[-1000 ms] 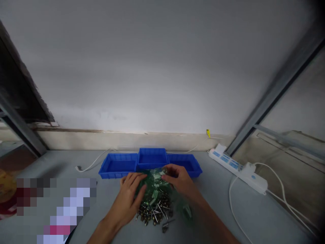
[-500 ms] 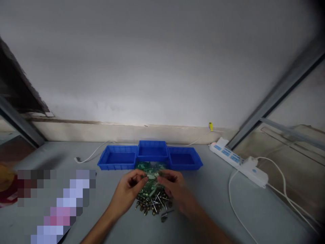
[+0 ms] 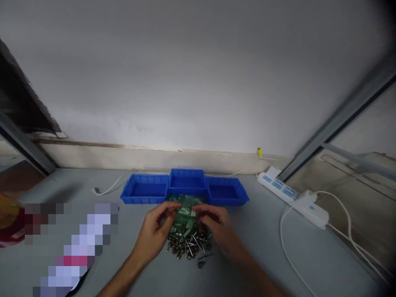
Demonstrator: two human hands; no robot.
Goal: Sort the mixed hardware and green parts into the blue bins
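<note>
A crumpled, see-through green plastic bag [image 3: 185,222] with pale pieces in it or on it lies in front of the blue bins. My left hand [image 3: 156,227] is at its left side, thumb and fingers curled in and closed at the plastic. From the right, my right hand [image 3: 218,229] pinches at the bag's upper part, by a small pale piece. Just below the bag spreads a heap of metal pieces [image 3: 188,246] with thin shiny shafts and brassy or dark ends. One such piece [image 3: 202,260] lies slightly apart at the near right. The exact fingertip contact is hard to see.
Three blue bins stand behind: left [image 3: 145,189], middle [image 3: 187,179] and right [image 3: 227,191]. A white power strip [image 3: 291,198] with cables lies at the right. A blurred-out long object [image 3: 77,251] and a red-and-yellow item [image 3: 10,222] are at the left.
My hands have shifted slightly at the bag, and the fingertips sit a little farther apart. The whole view has moved a little; the bins and metal heap stay in place.
</note>
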